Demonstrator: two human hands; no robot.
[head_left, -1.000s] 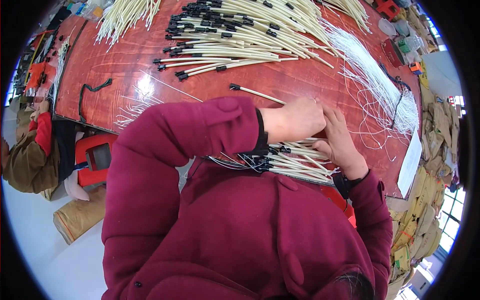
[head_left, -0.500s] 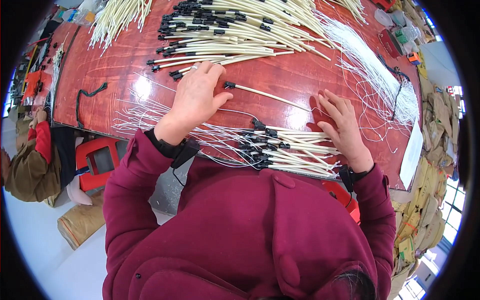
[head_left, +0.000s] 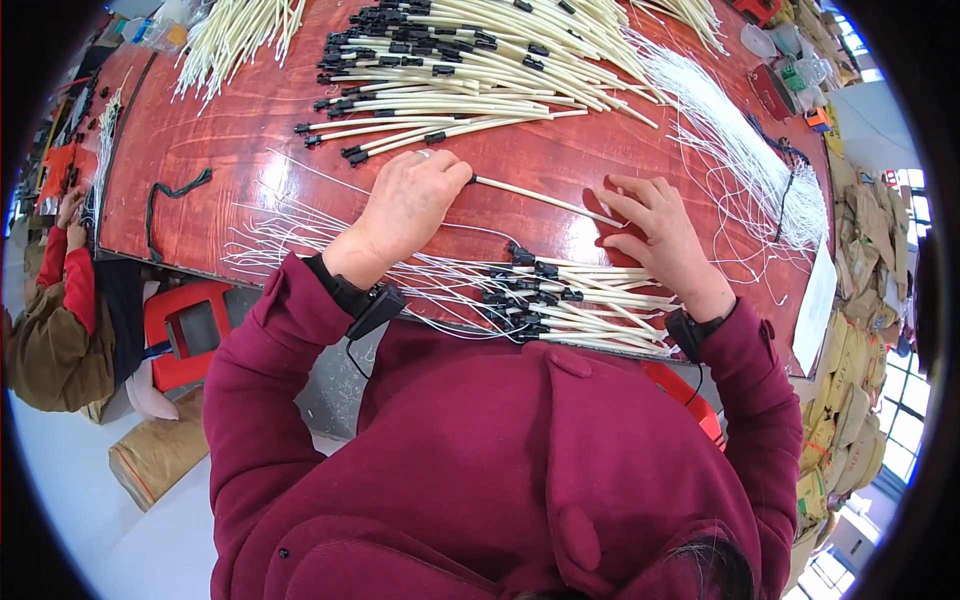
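My left hand [head_left: 405, 210] rests on the red wooden table [head_left: 250, 130], its fingers closed on the dark end of a single cream sleeved wire [head_left: 545, 200]. That wire runs right to my right hand [head_left: 655, 235], whose fingertips touch its other end. Just in front of my chest lies a bundle of finished cream wires with black connectors [head_left: 570, 300], thin white leads fanning out to its left. A large pile of the same cream wires [head_left: 470, 70] lies further back on the table.
A loose skein of thin white wire [head_left: 740, 150] trails down the table's right side. More cream wires [head_left: 230, 35] lie at the back left, a black cord [head_left: 175, 190] at the left. Another person in red sleeves [head_left: 60, 290] works at the left. A red stool [head_left: 185, 330] stands below.
My left hand reached from beside my right hand out to the left and forward, and now grips one end of a single cream wire. My right hand has shifted slightly to that wire's other end.
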